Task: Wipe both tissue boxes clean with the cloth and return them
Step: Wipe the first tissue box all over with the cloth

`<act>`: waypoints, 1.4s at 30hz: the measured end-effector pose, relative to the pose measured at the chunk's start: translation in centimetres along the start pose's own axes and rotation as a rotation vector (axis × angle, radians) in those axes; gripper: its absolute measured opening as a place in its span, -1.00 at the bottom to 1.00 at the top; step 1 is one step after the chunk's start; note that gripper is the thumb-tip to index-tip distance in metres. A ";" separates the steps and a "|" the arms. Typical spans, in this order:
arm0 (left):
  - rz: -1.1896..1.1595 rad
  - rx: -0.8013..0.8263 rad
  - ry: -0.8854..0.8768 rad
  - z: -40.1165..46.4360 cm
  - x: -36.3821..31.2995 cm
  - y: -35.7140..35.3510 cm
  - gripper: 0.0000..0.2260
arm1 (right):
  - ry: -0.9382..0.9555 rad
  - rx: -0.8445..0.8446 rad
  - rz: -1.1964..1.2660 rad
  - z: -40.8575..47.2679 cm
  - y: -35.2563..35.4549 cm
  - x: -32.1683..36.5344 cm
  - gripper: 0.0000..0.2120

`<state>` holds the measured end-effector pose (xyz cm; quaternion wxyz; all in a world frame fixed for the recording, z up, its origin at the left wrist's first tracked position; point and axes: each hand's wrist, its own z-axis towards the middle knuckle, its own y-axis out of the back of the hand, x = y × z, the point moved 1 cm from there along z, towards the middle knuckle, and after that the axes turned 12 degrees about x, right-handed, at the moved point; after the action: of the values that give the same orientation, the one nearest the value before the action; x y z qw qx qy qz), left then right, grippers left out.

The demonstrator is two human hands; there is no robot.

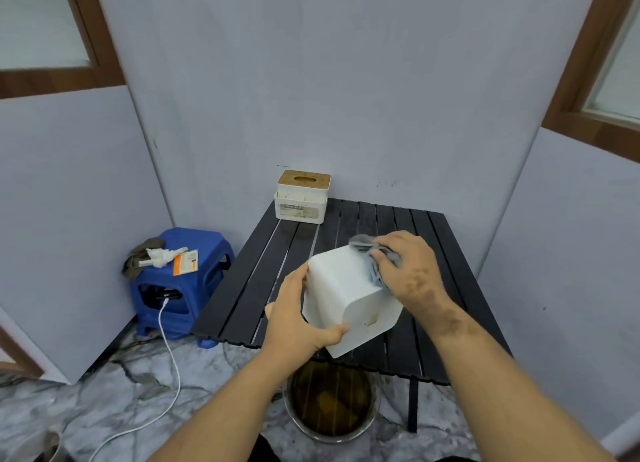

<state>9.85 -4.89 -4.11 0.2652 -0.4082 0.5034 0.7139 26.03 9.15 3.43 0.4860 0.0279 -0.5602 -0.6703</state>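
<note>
A white tissue box [341,288] is tipped on its side above the black slatted table [433,240], near the front edge. My left hand [294,312] grips its left side and near edge. My right hand [410,267] holds a crumpled grey cloth [367,254] against the box's far right face. A second tissue box [302,195], white, stained, with a wooden lid, stands upright at the table's back left corner.
A blue plastic stool [180,281] left of the table carries a rag, tissue and an orange packet. A white cable [169,364] trails over the marble floor. A round basin of brown water [330,402] sits under the table's front edge. Grey walls close in behind.
</note>
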 end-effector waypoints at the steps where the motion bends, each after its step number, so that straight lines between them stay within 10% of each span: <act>1: -0.004 0.000 0.008 0.0 -0.1 0.0 -0.07 | -0.042 -0.026 0.028 0.1 0.6 -0.8 -0.85; 16: -0.026 0.107 0.040 0.1 -0.5 0.8 -0.07 | -0.386 0.083 0.003 -2.9 1.5 -11.2 -0.91; 22: 0.016 0.200 0.076 0.9 -2.4 1.3 0.31 | -0.427 0.128 -0.301 -8.8 -4.1 -14.1 -0.77; 32: 0.822 0.356 -0.085 6.0 -8.6 1.3 -0.10 | -0.371 0.033 -0.248 -9.2 -4.1 -14.3 -0.78; 42: 1.084 0.545 -0.139 9.6 -12.0 -0.1 -0.16 | -0.349 0.003 -0.211 -9.6 -4.3 -14.6 -0.81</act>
<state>13.21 4.55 7.58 -0.0090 0.0362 0.7856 0.6176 36.65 11.75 -10.91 0.3088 -0.0295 -0.6306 -0.7114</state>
